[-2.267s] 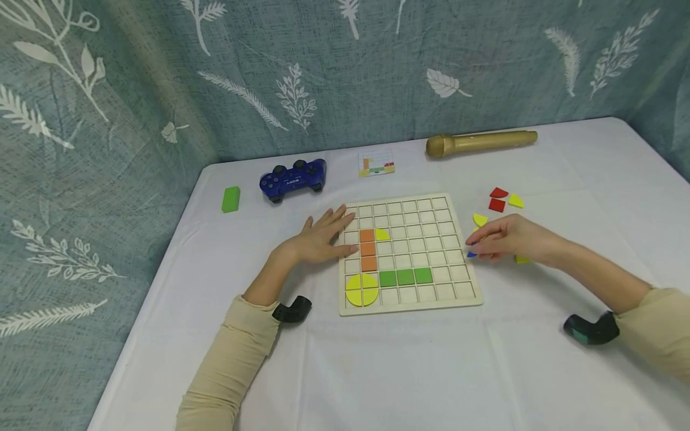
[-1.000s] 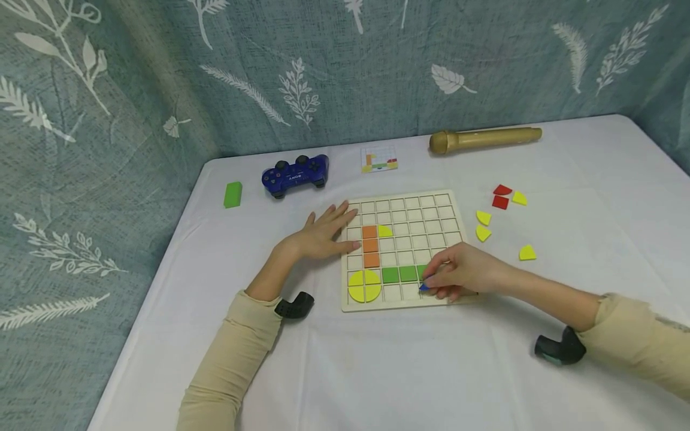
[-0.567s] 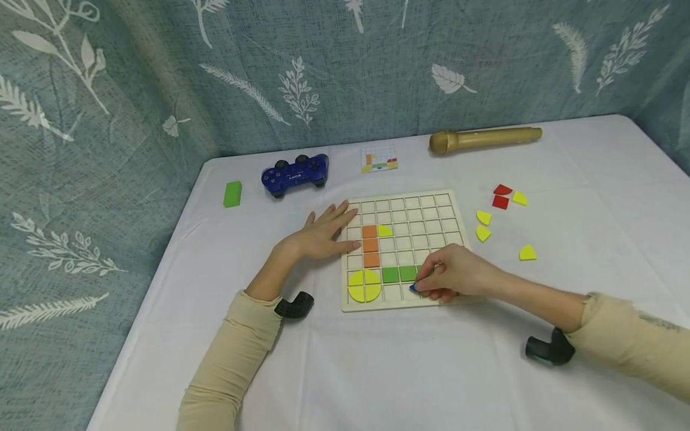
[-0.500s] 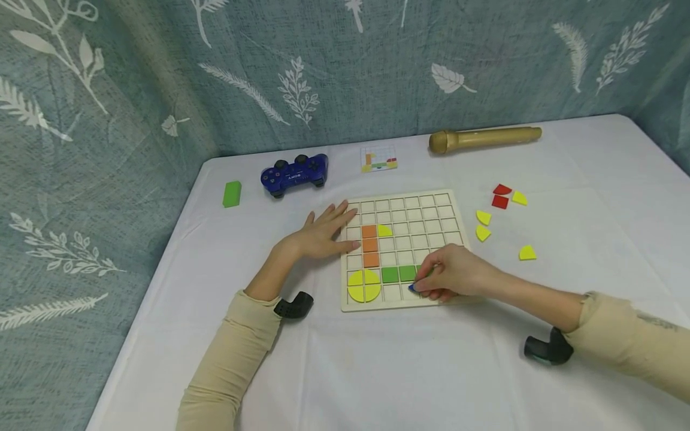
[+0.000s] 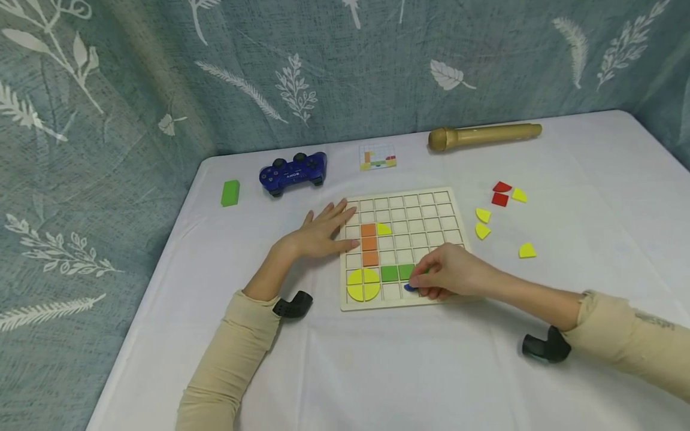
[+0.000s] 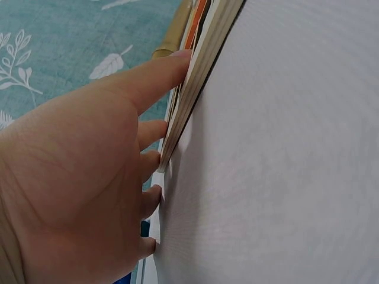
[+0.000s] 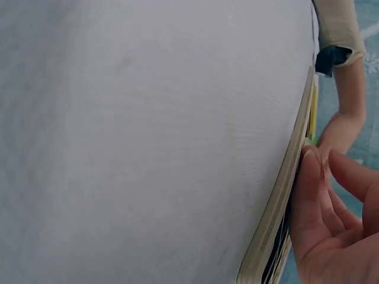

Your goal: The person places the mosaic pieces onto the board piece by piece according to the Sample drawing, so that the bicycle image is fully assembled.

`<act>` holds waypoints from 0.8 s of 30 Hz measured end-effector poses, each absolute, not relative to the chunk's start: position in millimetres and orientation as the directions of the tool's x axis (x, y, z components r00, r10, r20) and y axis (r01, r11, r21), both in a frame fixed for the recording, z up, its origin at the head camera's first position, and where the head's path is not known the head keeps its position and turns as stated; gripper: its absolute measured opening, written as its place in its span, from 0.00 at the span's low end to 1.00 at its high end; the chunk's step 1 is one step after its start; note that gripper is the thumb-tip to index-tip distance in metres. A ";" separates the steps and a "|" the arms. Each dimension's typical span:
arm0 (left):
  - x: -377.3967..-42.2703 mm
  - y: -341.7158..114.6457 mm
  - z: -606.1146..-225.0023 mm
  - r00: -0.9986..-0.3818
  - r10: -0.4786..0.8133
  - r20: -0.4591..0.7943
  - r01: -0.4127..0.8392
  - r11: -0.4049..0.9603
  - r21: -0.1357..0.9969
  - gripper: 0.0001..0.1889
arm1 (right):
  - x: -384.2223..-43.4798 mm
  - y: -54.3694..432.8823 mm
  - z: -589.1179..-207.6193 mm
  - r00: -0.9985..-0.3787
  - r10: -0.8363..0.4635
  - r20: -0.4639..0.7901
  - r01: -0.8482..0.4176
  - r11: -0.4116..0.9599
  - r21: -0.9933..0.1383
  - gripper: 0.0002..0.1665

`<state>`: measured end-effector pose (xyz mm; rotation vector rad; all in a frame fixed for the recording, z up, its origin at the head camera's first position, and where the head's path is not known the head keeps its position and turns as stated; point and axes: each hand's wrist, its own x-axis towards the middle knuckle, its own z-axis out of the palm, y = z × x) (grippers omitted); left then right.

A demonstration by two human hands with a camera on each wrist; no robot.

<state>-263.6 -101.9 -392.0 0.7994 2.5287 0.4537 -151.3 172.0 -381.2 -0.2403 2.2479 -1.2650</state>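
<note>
A pale wooden grid board point(image 5: 412, 209) lies on the white table. My left hand point(image 5: 318, 236) rests on its left edge with the fingers spread; in the left wrist view the thumb and fingertips touch the board's side. My right hand point(image 5: 450, 269) pinches a small blue tile point(image 5: 409, 288) at the front row, just below the green square tiles point(image 5: 389, 273). The blue tile's full shape is partly hidden by the fingertips. In grid cells lie orange square tiles point(image 5: 369, 244), a yellow quarter-circle tile point(image 5: 384, 229) and a yellow circle of quarter tiles point(image 5: 363, 285).
Right of the board lie red tiles point(image 5: 499, 199) and several loose yellow tiles point(image 5: 482, 231). Behind it are a pattern card point(image 5: 377, 157), a blue game controller point(image 5: 293, 173) and a gold microphone point(image 5: 485, 136). A green block point(image 5: 230, 193) sits at the far left.
My right hand has carried the blue tile from the board's right side leftward to the front row, then shifted slightly further left. My left hand stays on the board's edge.
</note>
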 end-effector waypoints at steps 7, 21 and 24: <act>-263.2 -102.0 -391.7 -0.731 0.605 -0.315 0.455 0.777 0.436 0.43 | -155.9 179.0 -380.7 -0.810 -0.438 -0.390 0.126 0.520 -0.845 0.12; -263.8 -101.9 -391.6 -0.732 0.604 -0.315 0.458 0.779 0.428 0.42 | -160.4 180.2 -373.0 -0.846 -0.411 -0.339 0.054 0.567 -0.822 0.13; -263.4 -101.6 -391.2 -0.732 0.603 -0.316 0.458 0.780 0.428 0.42 | -158.8 179.1 -373.3 -0.837 -0.423 -0.349 0.059 0.562 -0.825 0.13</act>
